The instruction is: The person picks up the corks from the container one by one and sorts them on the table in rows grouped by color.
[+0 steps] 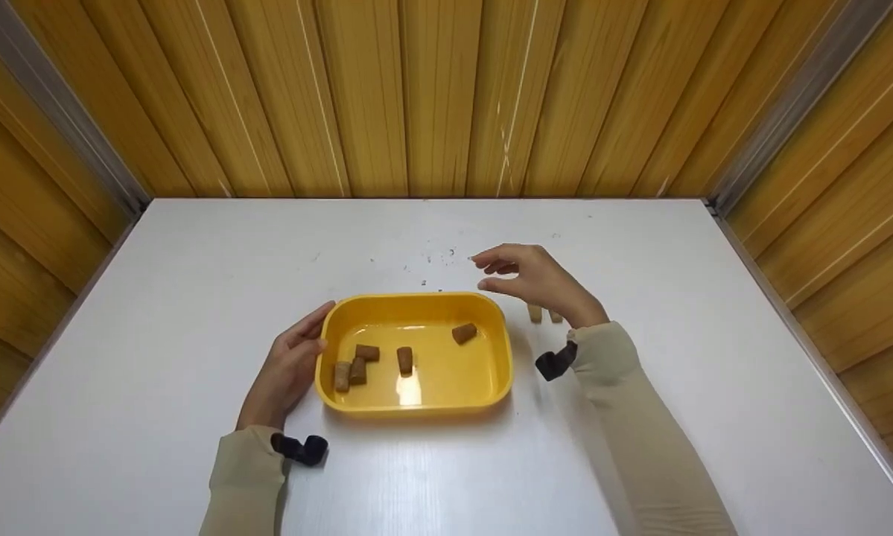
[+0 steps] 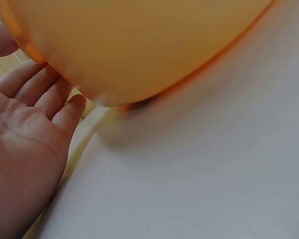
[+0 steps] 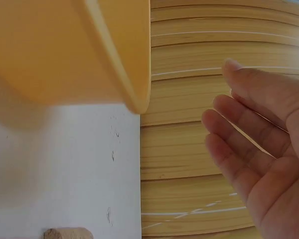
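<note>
Several brown tapered corks (image 1: 405, 360) lie in a yellow plastic tray (image 1: 416, 408). Most are in its left part, and one is near the right back corner. My left hand (image 1: 290, 365) is at the tray's left side, its thumb tip at the rim and its extended fingers (image 2: 37, 87) along the outer wall. Beyond the tray's back right corner, my right hand (image 1: 532, 275) hangs with thumb and fingers apart and nothing between them. Below its wrist, two lighter corks (image 1: 535, 313) stand partly hidden on the table; one cork (image 3: 70, 233) shows at the bottom of the right wrist view.
The tray is on a white table (image 1: 193, 298). Small dark marks dot the tabletop behind the tray. Wood-patterned panels (image 1: 439, 97) enclose the back and both sides. A black strap device (image 1: 558, 361) is on each sleeve cuff.
</note>
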Demonstrator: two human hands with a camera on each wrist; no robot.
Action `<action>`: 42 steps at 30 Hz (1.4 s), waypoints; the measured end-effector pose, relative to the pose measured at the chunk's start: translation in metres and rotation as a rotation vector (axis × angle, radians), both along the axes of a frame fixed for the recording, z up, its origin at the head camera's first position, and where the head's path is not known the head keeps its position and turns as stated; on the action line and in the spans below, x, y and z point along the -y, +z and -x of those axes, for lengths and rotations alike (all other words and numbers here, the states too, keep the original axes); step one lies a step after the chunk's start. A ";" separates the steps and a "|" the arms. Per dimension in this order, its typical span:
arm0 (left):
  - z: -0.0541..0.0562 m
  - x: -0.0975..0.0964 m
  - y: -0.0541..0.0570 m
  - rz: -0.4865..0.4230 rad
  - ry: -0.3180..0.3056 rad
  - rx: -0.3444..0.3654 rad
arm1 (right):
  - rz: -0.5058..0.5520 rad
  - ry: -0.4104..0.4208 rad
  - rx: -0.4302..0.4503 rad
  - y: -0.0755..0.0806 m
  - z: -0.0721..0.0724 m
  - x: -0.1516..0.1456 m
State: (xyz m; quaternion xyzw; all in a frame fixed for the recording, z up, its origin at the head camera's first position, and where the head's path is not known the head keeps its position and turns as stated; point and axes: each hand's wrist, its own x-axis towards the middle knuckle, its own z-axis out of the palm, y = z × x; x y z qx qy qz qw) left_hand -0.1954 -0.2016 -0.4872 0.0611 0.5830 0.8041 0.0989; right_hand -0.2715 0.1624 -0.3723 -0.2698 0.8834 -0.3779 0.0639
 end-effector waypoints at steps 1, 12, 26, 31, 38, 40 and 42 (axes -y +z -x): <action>0.000 0.000 0.000 0.003 -0.004 -0.004 | -0.004 0.012 0.002 0.001 0.001 0.004; 0.003 -0.002 0.000 0.002 0.024 0.008 | -0.002 0.145 0.082 -0.002 0.007 0.048; 0.002 -0.005 0.001 -0.049 0.015 -0.017 | -0.089 0.358 0.194 -0.016 -0.001 0.102; 0.002 -0.004 0.002 -0.054 -0.002 -0.008 | -0.146 0.435 0.215 -0.019 -0.003 0.123; 0.001 -0.005 0.001 -0.065 -0.013 -0.029 | -0.206 0.470 0.266 -0.029 -0.005 0.143; 0.001 -0.005 0.000 -0.067 -0.016 -0.038 | -0.208 0.468 0.282 -0.032 -0.006 0.147; 0.001 -0.005 0.000 -0.066 -0.016 -0.047 | -0.212 0.473 0.299 -0.035 -0.007 0.151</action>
